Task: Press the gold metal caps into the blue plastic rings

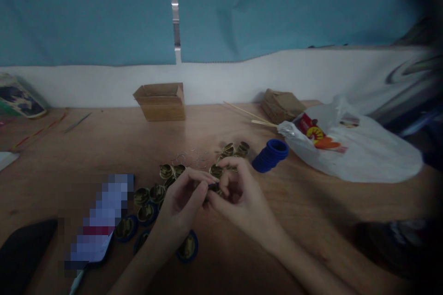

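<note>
My left hand [188,193] and my right hand [242,193] meet over the middle of the table. Between their fingertips is a small dark part [213,186], mostly hidden by the fingers. The left thumb and fingers pinch it, and the right thumb and curled fingers close on it from the other side. Brass-coloured round metal pieces [166,171] lie just beyond and left of the hands. Some pieces nearer me sit in blue rings, such as the blue-rimmed piece [188,246] below my left wrist. A leaning stack of blue rings [271,155] stands right of my right hand.
Thin wire rings [180,158] lie beyond the hands. A phone [100,221] with a blurred screen is at the left. Farther back stand an open cardboard box [162,107], a brown package [282,105] and a white plastic bag [374,147]. A dark object [391,244] is at lower right.
</note>
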`<state>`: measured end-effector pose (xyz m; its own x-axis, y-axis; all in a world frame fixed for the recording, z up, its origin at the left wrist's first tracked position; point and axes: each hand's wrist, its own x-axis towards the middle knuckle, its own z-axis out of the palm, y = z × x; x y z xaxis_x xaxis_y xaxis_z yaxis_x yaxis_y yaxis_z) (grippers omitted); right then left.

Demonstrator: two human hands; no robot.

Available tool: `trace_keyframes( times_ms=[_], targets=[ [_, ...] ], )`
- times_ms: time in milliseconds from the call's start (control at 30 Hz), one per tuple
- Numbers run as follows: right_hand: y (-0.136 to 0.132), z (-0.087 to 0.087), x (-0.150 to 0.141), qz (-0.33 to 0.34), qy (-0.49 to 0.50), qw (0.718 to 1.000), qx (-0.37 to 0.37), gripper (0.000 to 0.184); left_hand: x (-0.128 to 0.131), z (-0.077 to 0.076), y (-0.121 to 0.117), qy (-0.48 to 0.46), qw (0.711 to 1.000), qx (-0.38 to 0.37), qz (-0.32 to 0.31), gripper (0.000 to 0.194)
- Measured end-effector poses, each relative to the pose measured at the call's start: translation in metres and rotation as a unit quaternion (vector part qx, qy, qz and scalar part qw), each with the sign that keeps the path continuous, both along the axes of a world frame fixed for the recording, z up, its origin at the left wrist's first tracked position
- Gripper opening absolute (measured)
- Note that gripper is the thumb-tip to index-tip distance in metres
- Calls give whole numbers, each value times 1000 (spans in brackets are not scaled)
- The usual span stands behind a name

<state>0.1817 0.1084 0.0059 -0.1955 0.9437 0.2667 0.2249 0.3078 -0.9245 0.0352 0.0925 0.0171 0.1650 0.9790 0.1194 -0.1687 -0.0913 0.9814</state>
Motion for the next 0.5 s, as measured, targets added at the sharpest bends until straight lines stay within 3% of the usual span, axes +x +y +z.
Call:
trace_keyframes(
  times_ms=[167, 333, 500],
  targets=[
    [6, -1, 2, 62, 80, 992, -79, 33, 0, -3, -1, -18, 1000, 17, 1, 7],
    [5, 3, 3, 61, 89, 992, -59, 31, -1, -4, -2, -20, 999, 25, -2, 1],
    [6, 11, 6, 24, 125, 991, -28, 22, 0, -6, -4, 22, 997, 51, 58, 18]
  ],
)
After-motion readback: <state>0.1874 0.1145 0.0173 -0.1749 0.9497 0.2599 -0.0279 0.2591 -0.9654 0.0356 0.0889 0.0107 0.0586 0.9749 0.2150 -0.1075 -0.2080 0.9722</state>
